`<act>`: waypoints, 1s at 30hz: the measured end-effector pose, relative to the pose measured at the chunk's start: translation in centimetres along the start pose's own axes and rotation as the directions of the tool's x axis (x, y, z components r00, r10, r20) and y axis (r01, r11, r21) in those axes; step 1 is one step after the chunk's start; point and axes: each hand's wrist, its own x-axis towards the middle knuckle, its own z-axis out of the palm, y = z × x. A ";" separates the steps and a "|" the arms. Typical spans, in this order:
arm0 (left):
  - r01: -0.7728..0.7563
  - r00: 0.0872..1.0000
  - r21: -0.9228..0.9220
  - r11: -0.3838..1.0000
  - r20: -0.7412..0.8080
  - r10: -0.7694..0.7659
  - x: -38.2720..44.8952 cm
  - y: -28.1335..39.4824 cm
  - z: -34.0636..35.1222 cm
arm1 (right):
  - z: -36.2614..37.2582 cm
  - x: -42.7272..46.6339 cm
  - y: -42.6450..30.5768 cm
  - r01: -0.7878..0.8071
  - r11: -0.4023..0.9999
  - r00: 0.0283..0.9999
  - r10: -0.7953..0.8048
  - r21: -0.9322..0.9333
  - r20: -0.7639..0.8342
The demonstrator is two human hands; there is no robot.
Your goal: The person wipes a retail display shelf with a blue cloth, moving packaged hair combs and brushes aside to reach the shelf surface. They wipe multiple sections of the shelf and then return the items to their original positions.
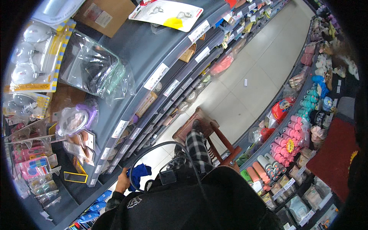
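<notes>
My left hand (pixel 123 180) grips a crumpled blue cloth (pixel 139 174) beside the lower end of the grey shelf unit. My right hand is out of view. One of my feet rests on a reddish-brown wooden chair (pixel 184 130) in the aisle; the other leg is partly hidden by my jacket and a black cable. On the shelf top (pixel 135 54) lie a clear plastic bag with a transparent container (pixel 92 66), packaged hooks (pixel 31 57), purple and white rings in plastic (pixel 76 118), and a white blister card (pixel 166 14).
A cardboard box (pixel 103 17) stands at the shelf's back. Lower shelf edges with price tags (pixel 156 76) run along the aisle floor (pixel 244 97). Opposite, a curved shelf holds pink bottles (pixel 284 141), rolled goods (pixel 258 169) and a red packet (pixel 283 109). A dark red panel (pixel 330 158) stands at right.
</notes>
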 end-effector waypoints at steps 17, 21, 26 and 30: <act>-0.149 0.983 -0.166 0.975 -0.131 0.128 11.1 -14.9 18.4 | 16.4 7.5 4.2 0.255 0.860 0.736 0.125 0.443 -0.666; -0.155 0.976 -0.267 0.951 -0.189 0.106 5.4 -18.6 17.5 | 14.2 6.2 2.8 0.029 0.954 0.812 0.150 0.297 -0.563; -0.186 0.952 -0.354 0.917 -0.295 0.079 1.1 -22.1 14.7 | 14.2 6.8 2.5 0.011 0.948 0.815 0.175 0.317 -0.552; -0.197 0.913 -0.431 0.880 -0.409 0.004 -2.1 -25.2 15.1 | 23.1 6.5 6.4 0.393 0.814 0.674 0.061 0.427 -0.736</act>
